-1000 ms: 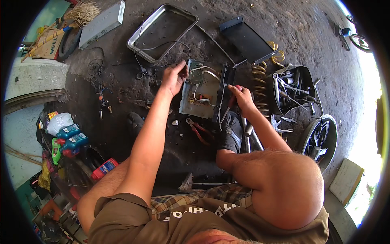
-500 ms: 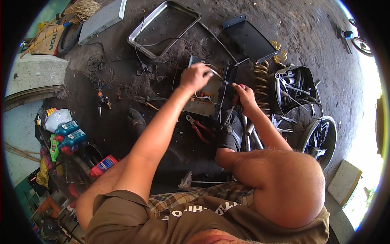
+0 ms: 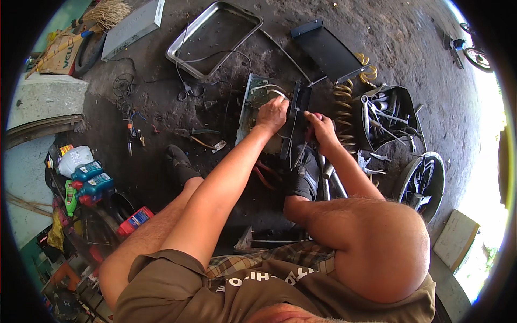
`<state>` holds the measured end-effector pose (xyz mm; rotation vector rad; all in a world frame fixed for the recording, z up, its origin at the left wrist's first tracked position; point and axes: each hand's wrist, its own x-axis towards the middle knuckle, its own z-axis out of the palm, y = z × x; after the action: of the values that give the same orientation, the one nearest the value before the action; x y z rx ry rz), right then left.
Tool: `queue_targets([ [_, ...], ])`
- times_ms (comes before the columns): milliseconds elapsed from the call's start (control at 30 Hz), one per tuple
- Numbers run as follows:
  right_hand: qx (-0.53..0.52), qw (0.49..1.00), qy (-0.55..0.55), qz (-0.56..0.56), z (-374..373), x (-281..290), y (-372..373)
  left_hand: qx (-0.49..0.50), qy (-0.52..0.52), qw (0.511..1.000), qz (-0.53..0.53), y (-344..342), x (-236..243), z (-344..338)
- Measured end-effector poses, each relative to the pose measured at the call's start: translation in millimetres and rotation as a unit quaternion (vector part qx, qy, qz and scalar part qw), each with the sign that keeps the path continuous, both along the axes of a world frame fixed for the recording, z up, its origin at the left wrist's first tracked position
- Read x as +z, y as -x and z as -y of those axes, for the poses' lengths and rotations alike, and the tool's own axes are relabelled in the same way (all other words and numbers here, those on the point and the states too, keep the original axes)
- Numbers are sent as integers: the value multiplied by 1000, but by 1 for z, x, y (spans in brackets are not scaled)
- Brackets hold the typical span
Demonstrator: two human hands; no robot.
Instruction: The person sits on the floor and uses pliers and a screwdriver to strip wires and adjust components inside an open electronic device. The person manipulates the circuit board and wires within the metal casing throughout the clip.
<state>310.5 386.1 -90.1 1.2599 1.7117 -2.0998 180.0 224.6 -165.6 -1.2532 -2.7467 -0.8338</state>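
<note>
While I'm watching from the head cam, quick notes:
Unit: open metal chassis (image 3: 258, 102) lying on the floor, btwn the knees.
Left hand (image 3: 272, 114): grip closing on a white wire (image 3: 269, 90) inside it.
Right hand (image 3: 321, 127): pinching sth small at the black panel (image 3: 299, 116); can't tell what.
Risk: I'm judging the wire could be tearing loose if tugged; pliers (image 3: 196, 134) lying near.
</note>
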Motion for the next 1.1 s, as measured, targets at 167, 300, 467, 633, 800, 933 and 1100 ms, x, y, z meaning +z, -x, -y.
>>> queue_targets([
  [167, -7, 1000, 1, -2, -9, -1, -7, 39, -83, 995, 40, 20, 46, 23],
  [300, 4, 1000, 2, -1, -6, -1, -5, 143, -201, 969, 5, 97, 78, 46],
  [467, 0, 1000, -6, 1, -5, 0, -3, 252, -304, 916, 75, 143, 111, 53],
  [633, 6, 1000, 0, -7, -3, 6, 0, 239, -138, 949, 155, 124, 82, 80],
  [800, 10, 1000, -14, -3, -4, 4, -2, 228, -68, 943, 232, 66, 55, 87],
  [933, 18, 1000, -8, -1, 3, 4, 0, 178, -67, 976, 108, 45, 40, 92],
  [1100, 87, 993, -80, 26, 8, 0, -6, 138, 58, 986, 73, 30, 45, 88],
])
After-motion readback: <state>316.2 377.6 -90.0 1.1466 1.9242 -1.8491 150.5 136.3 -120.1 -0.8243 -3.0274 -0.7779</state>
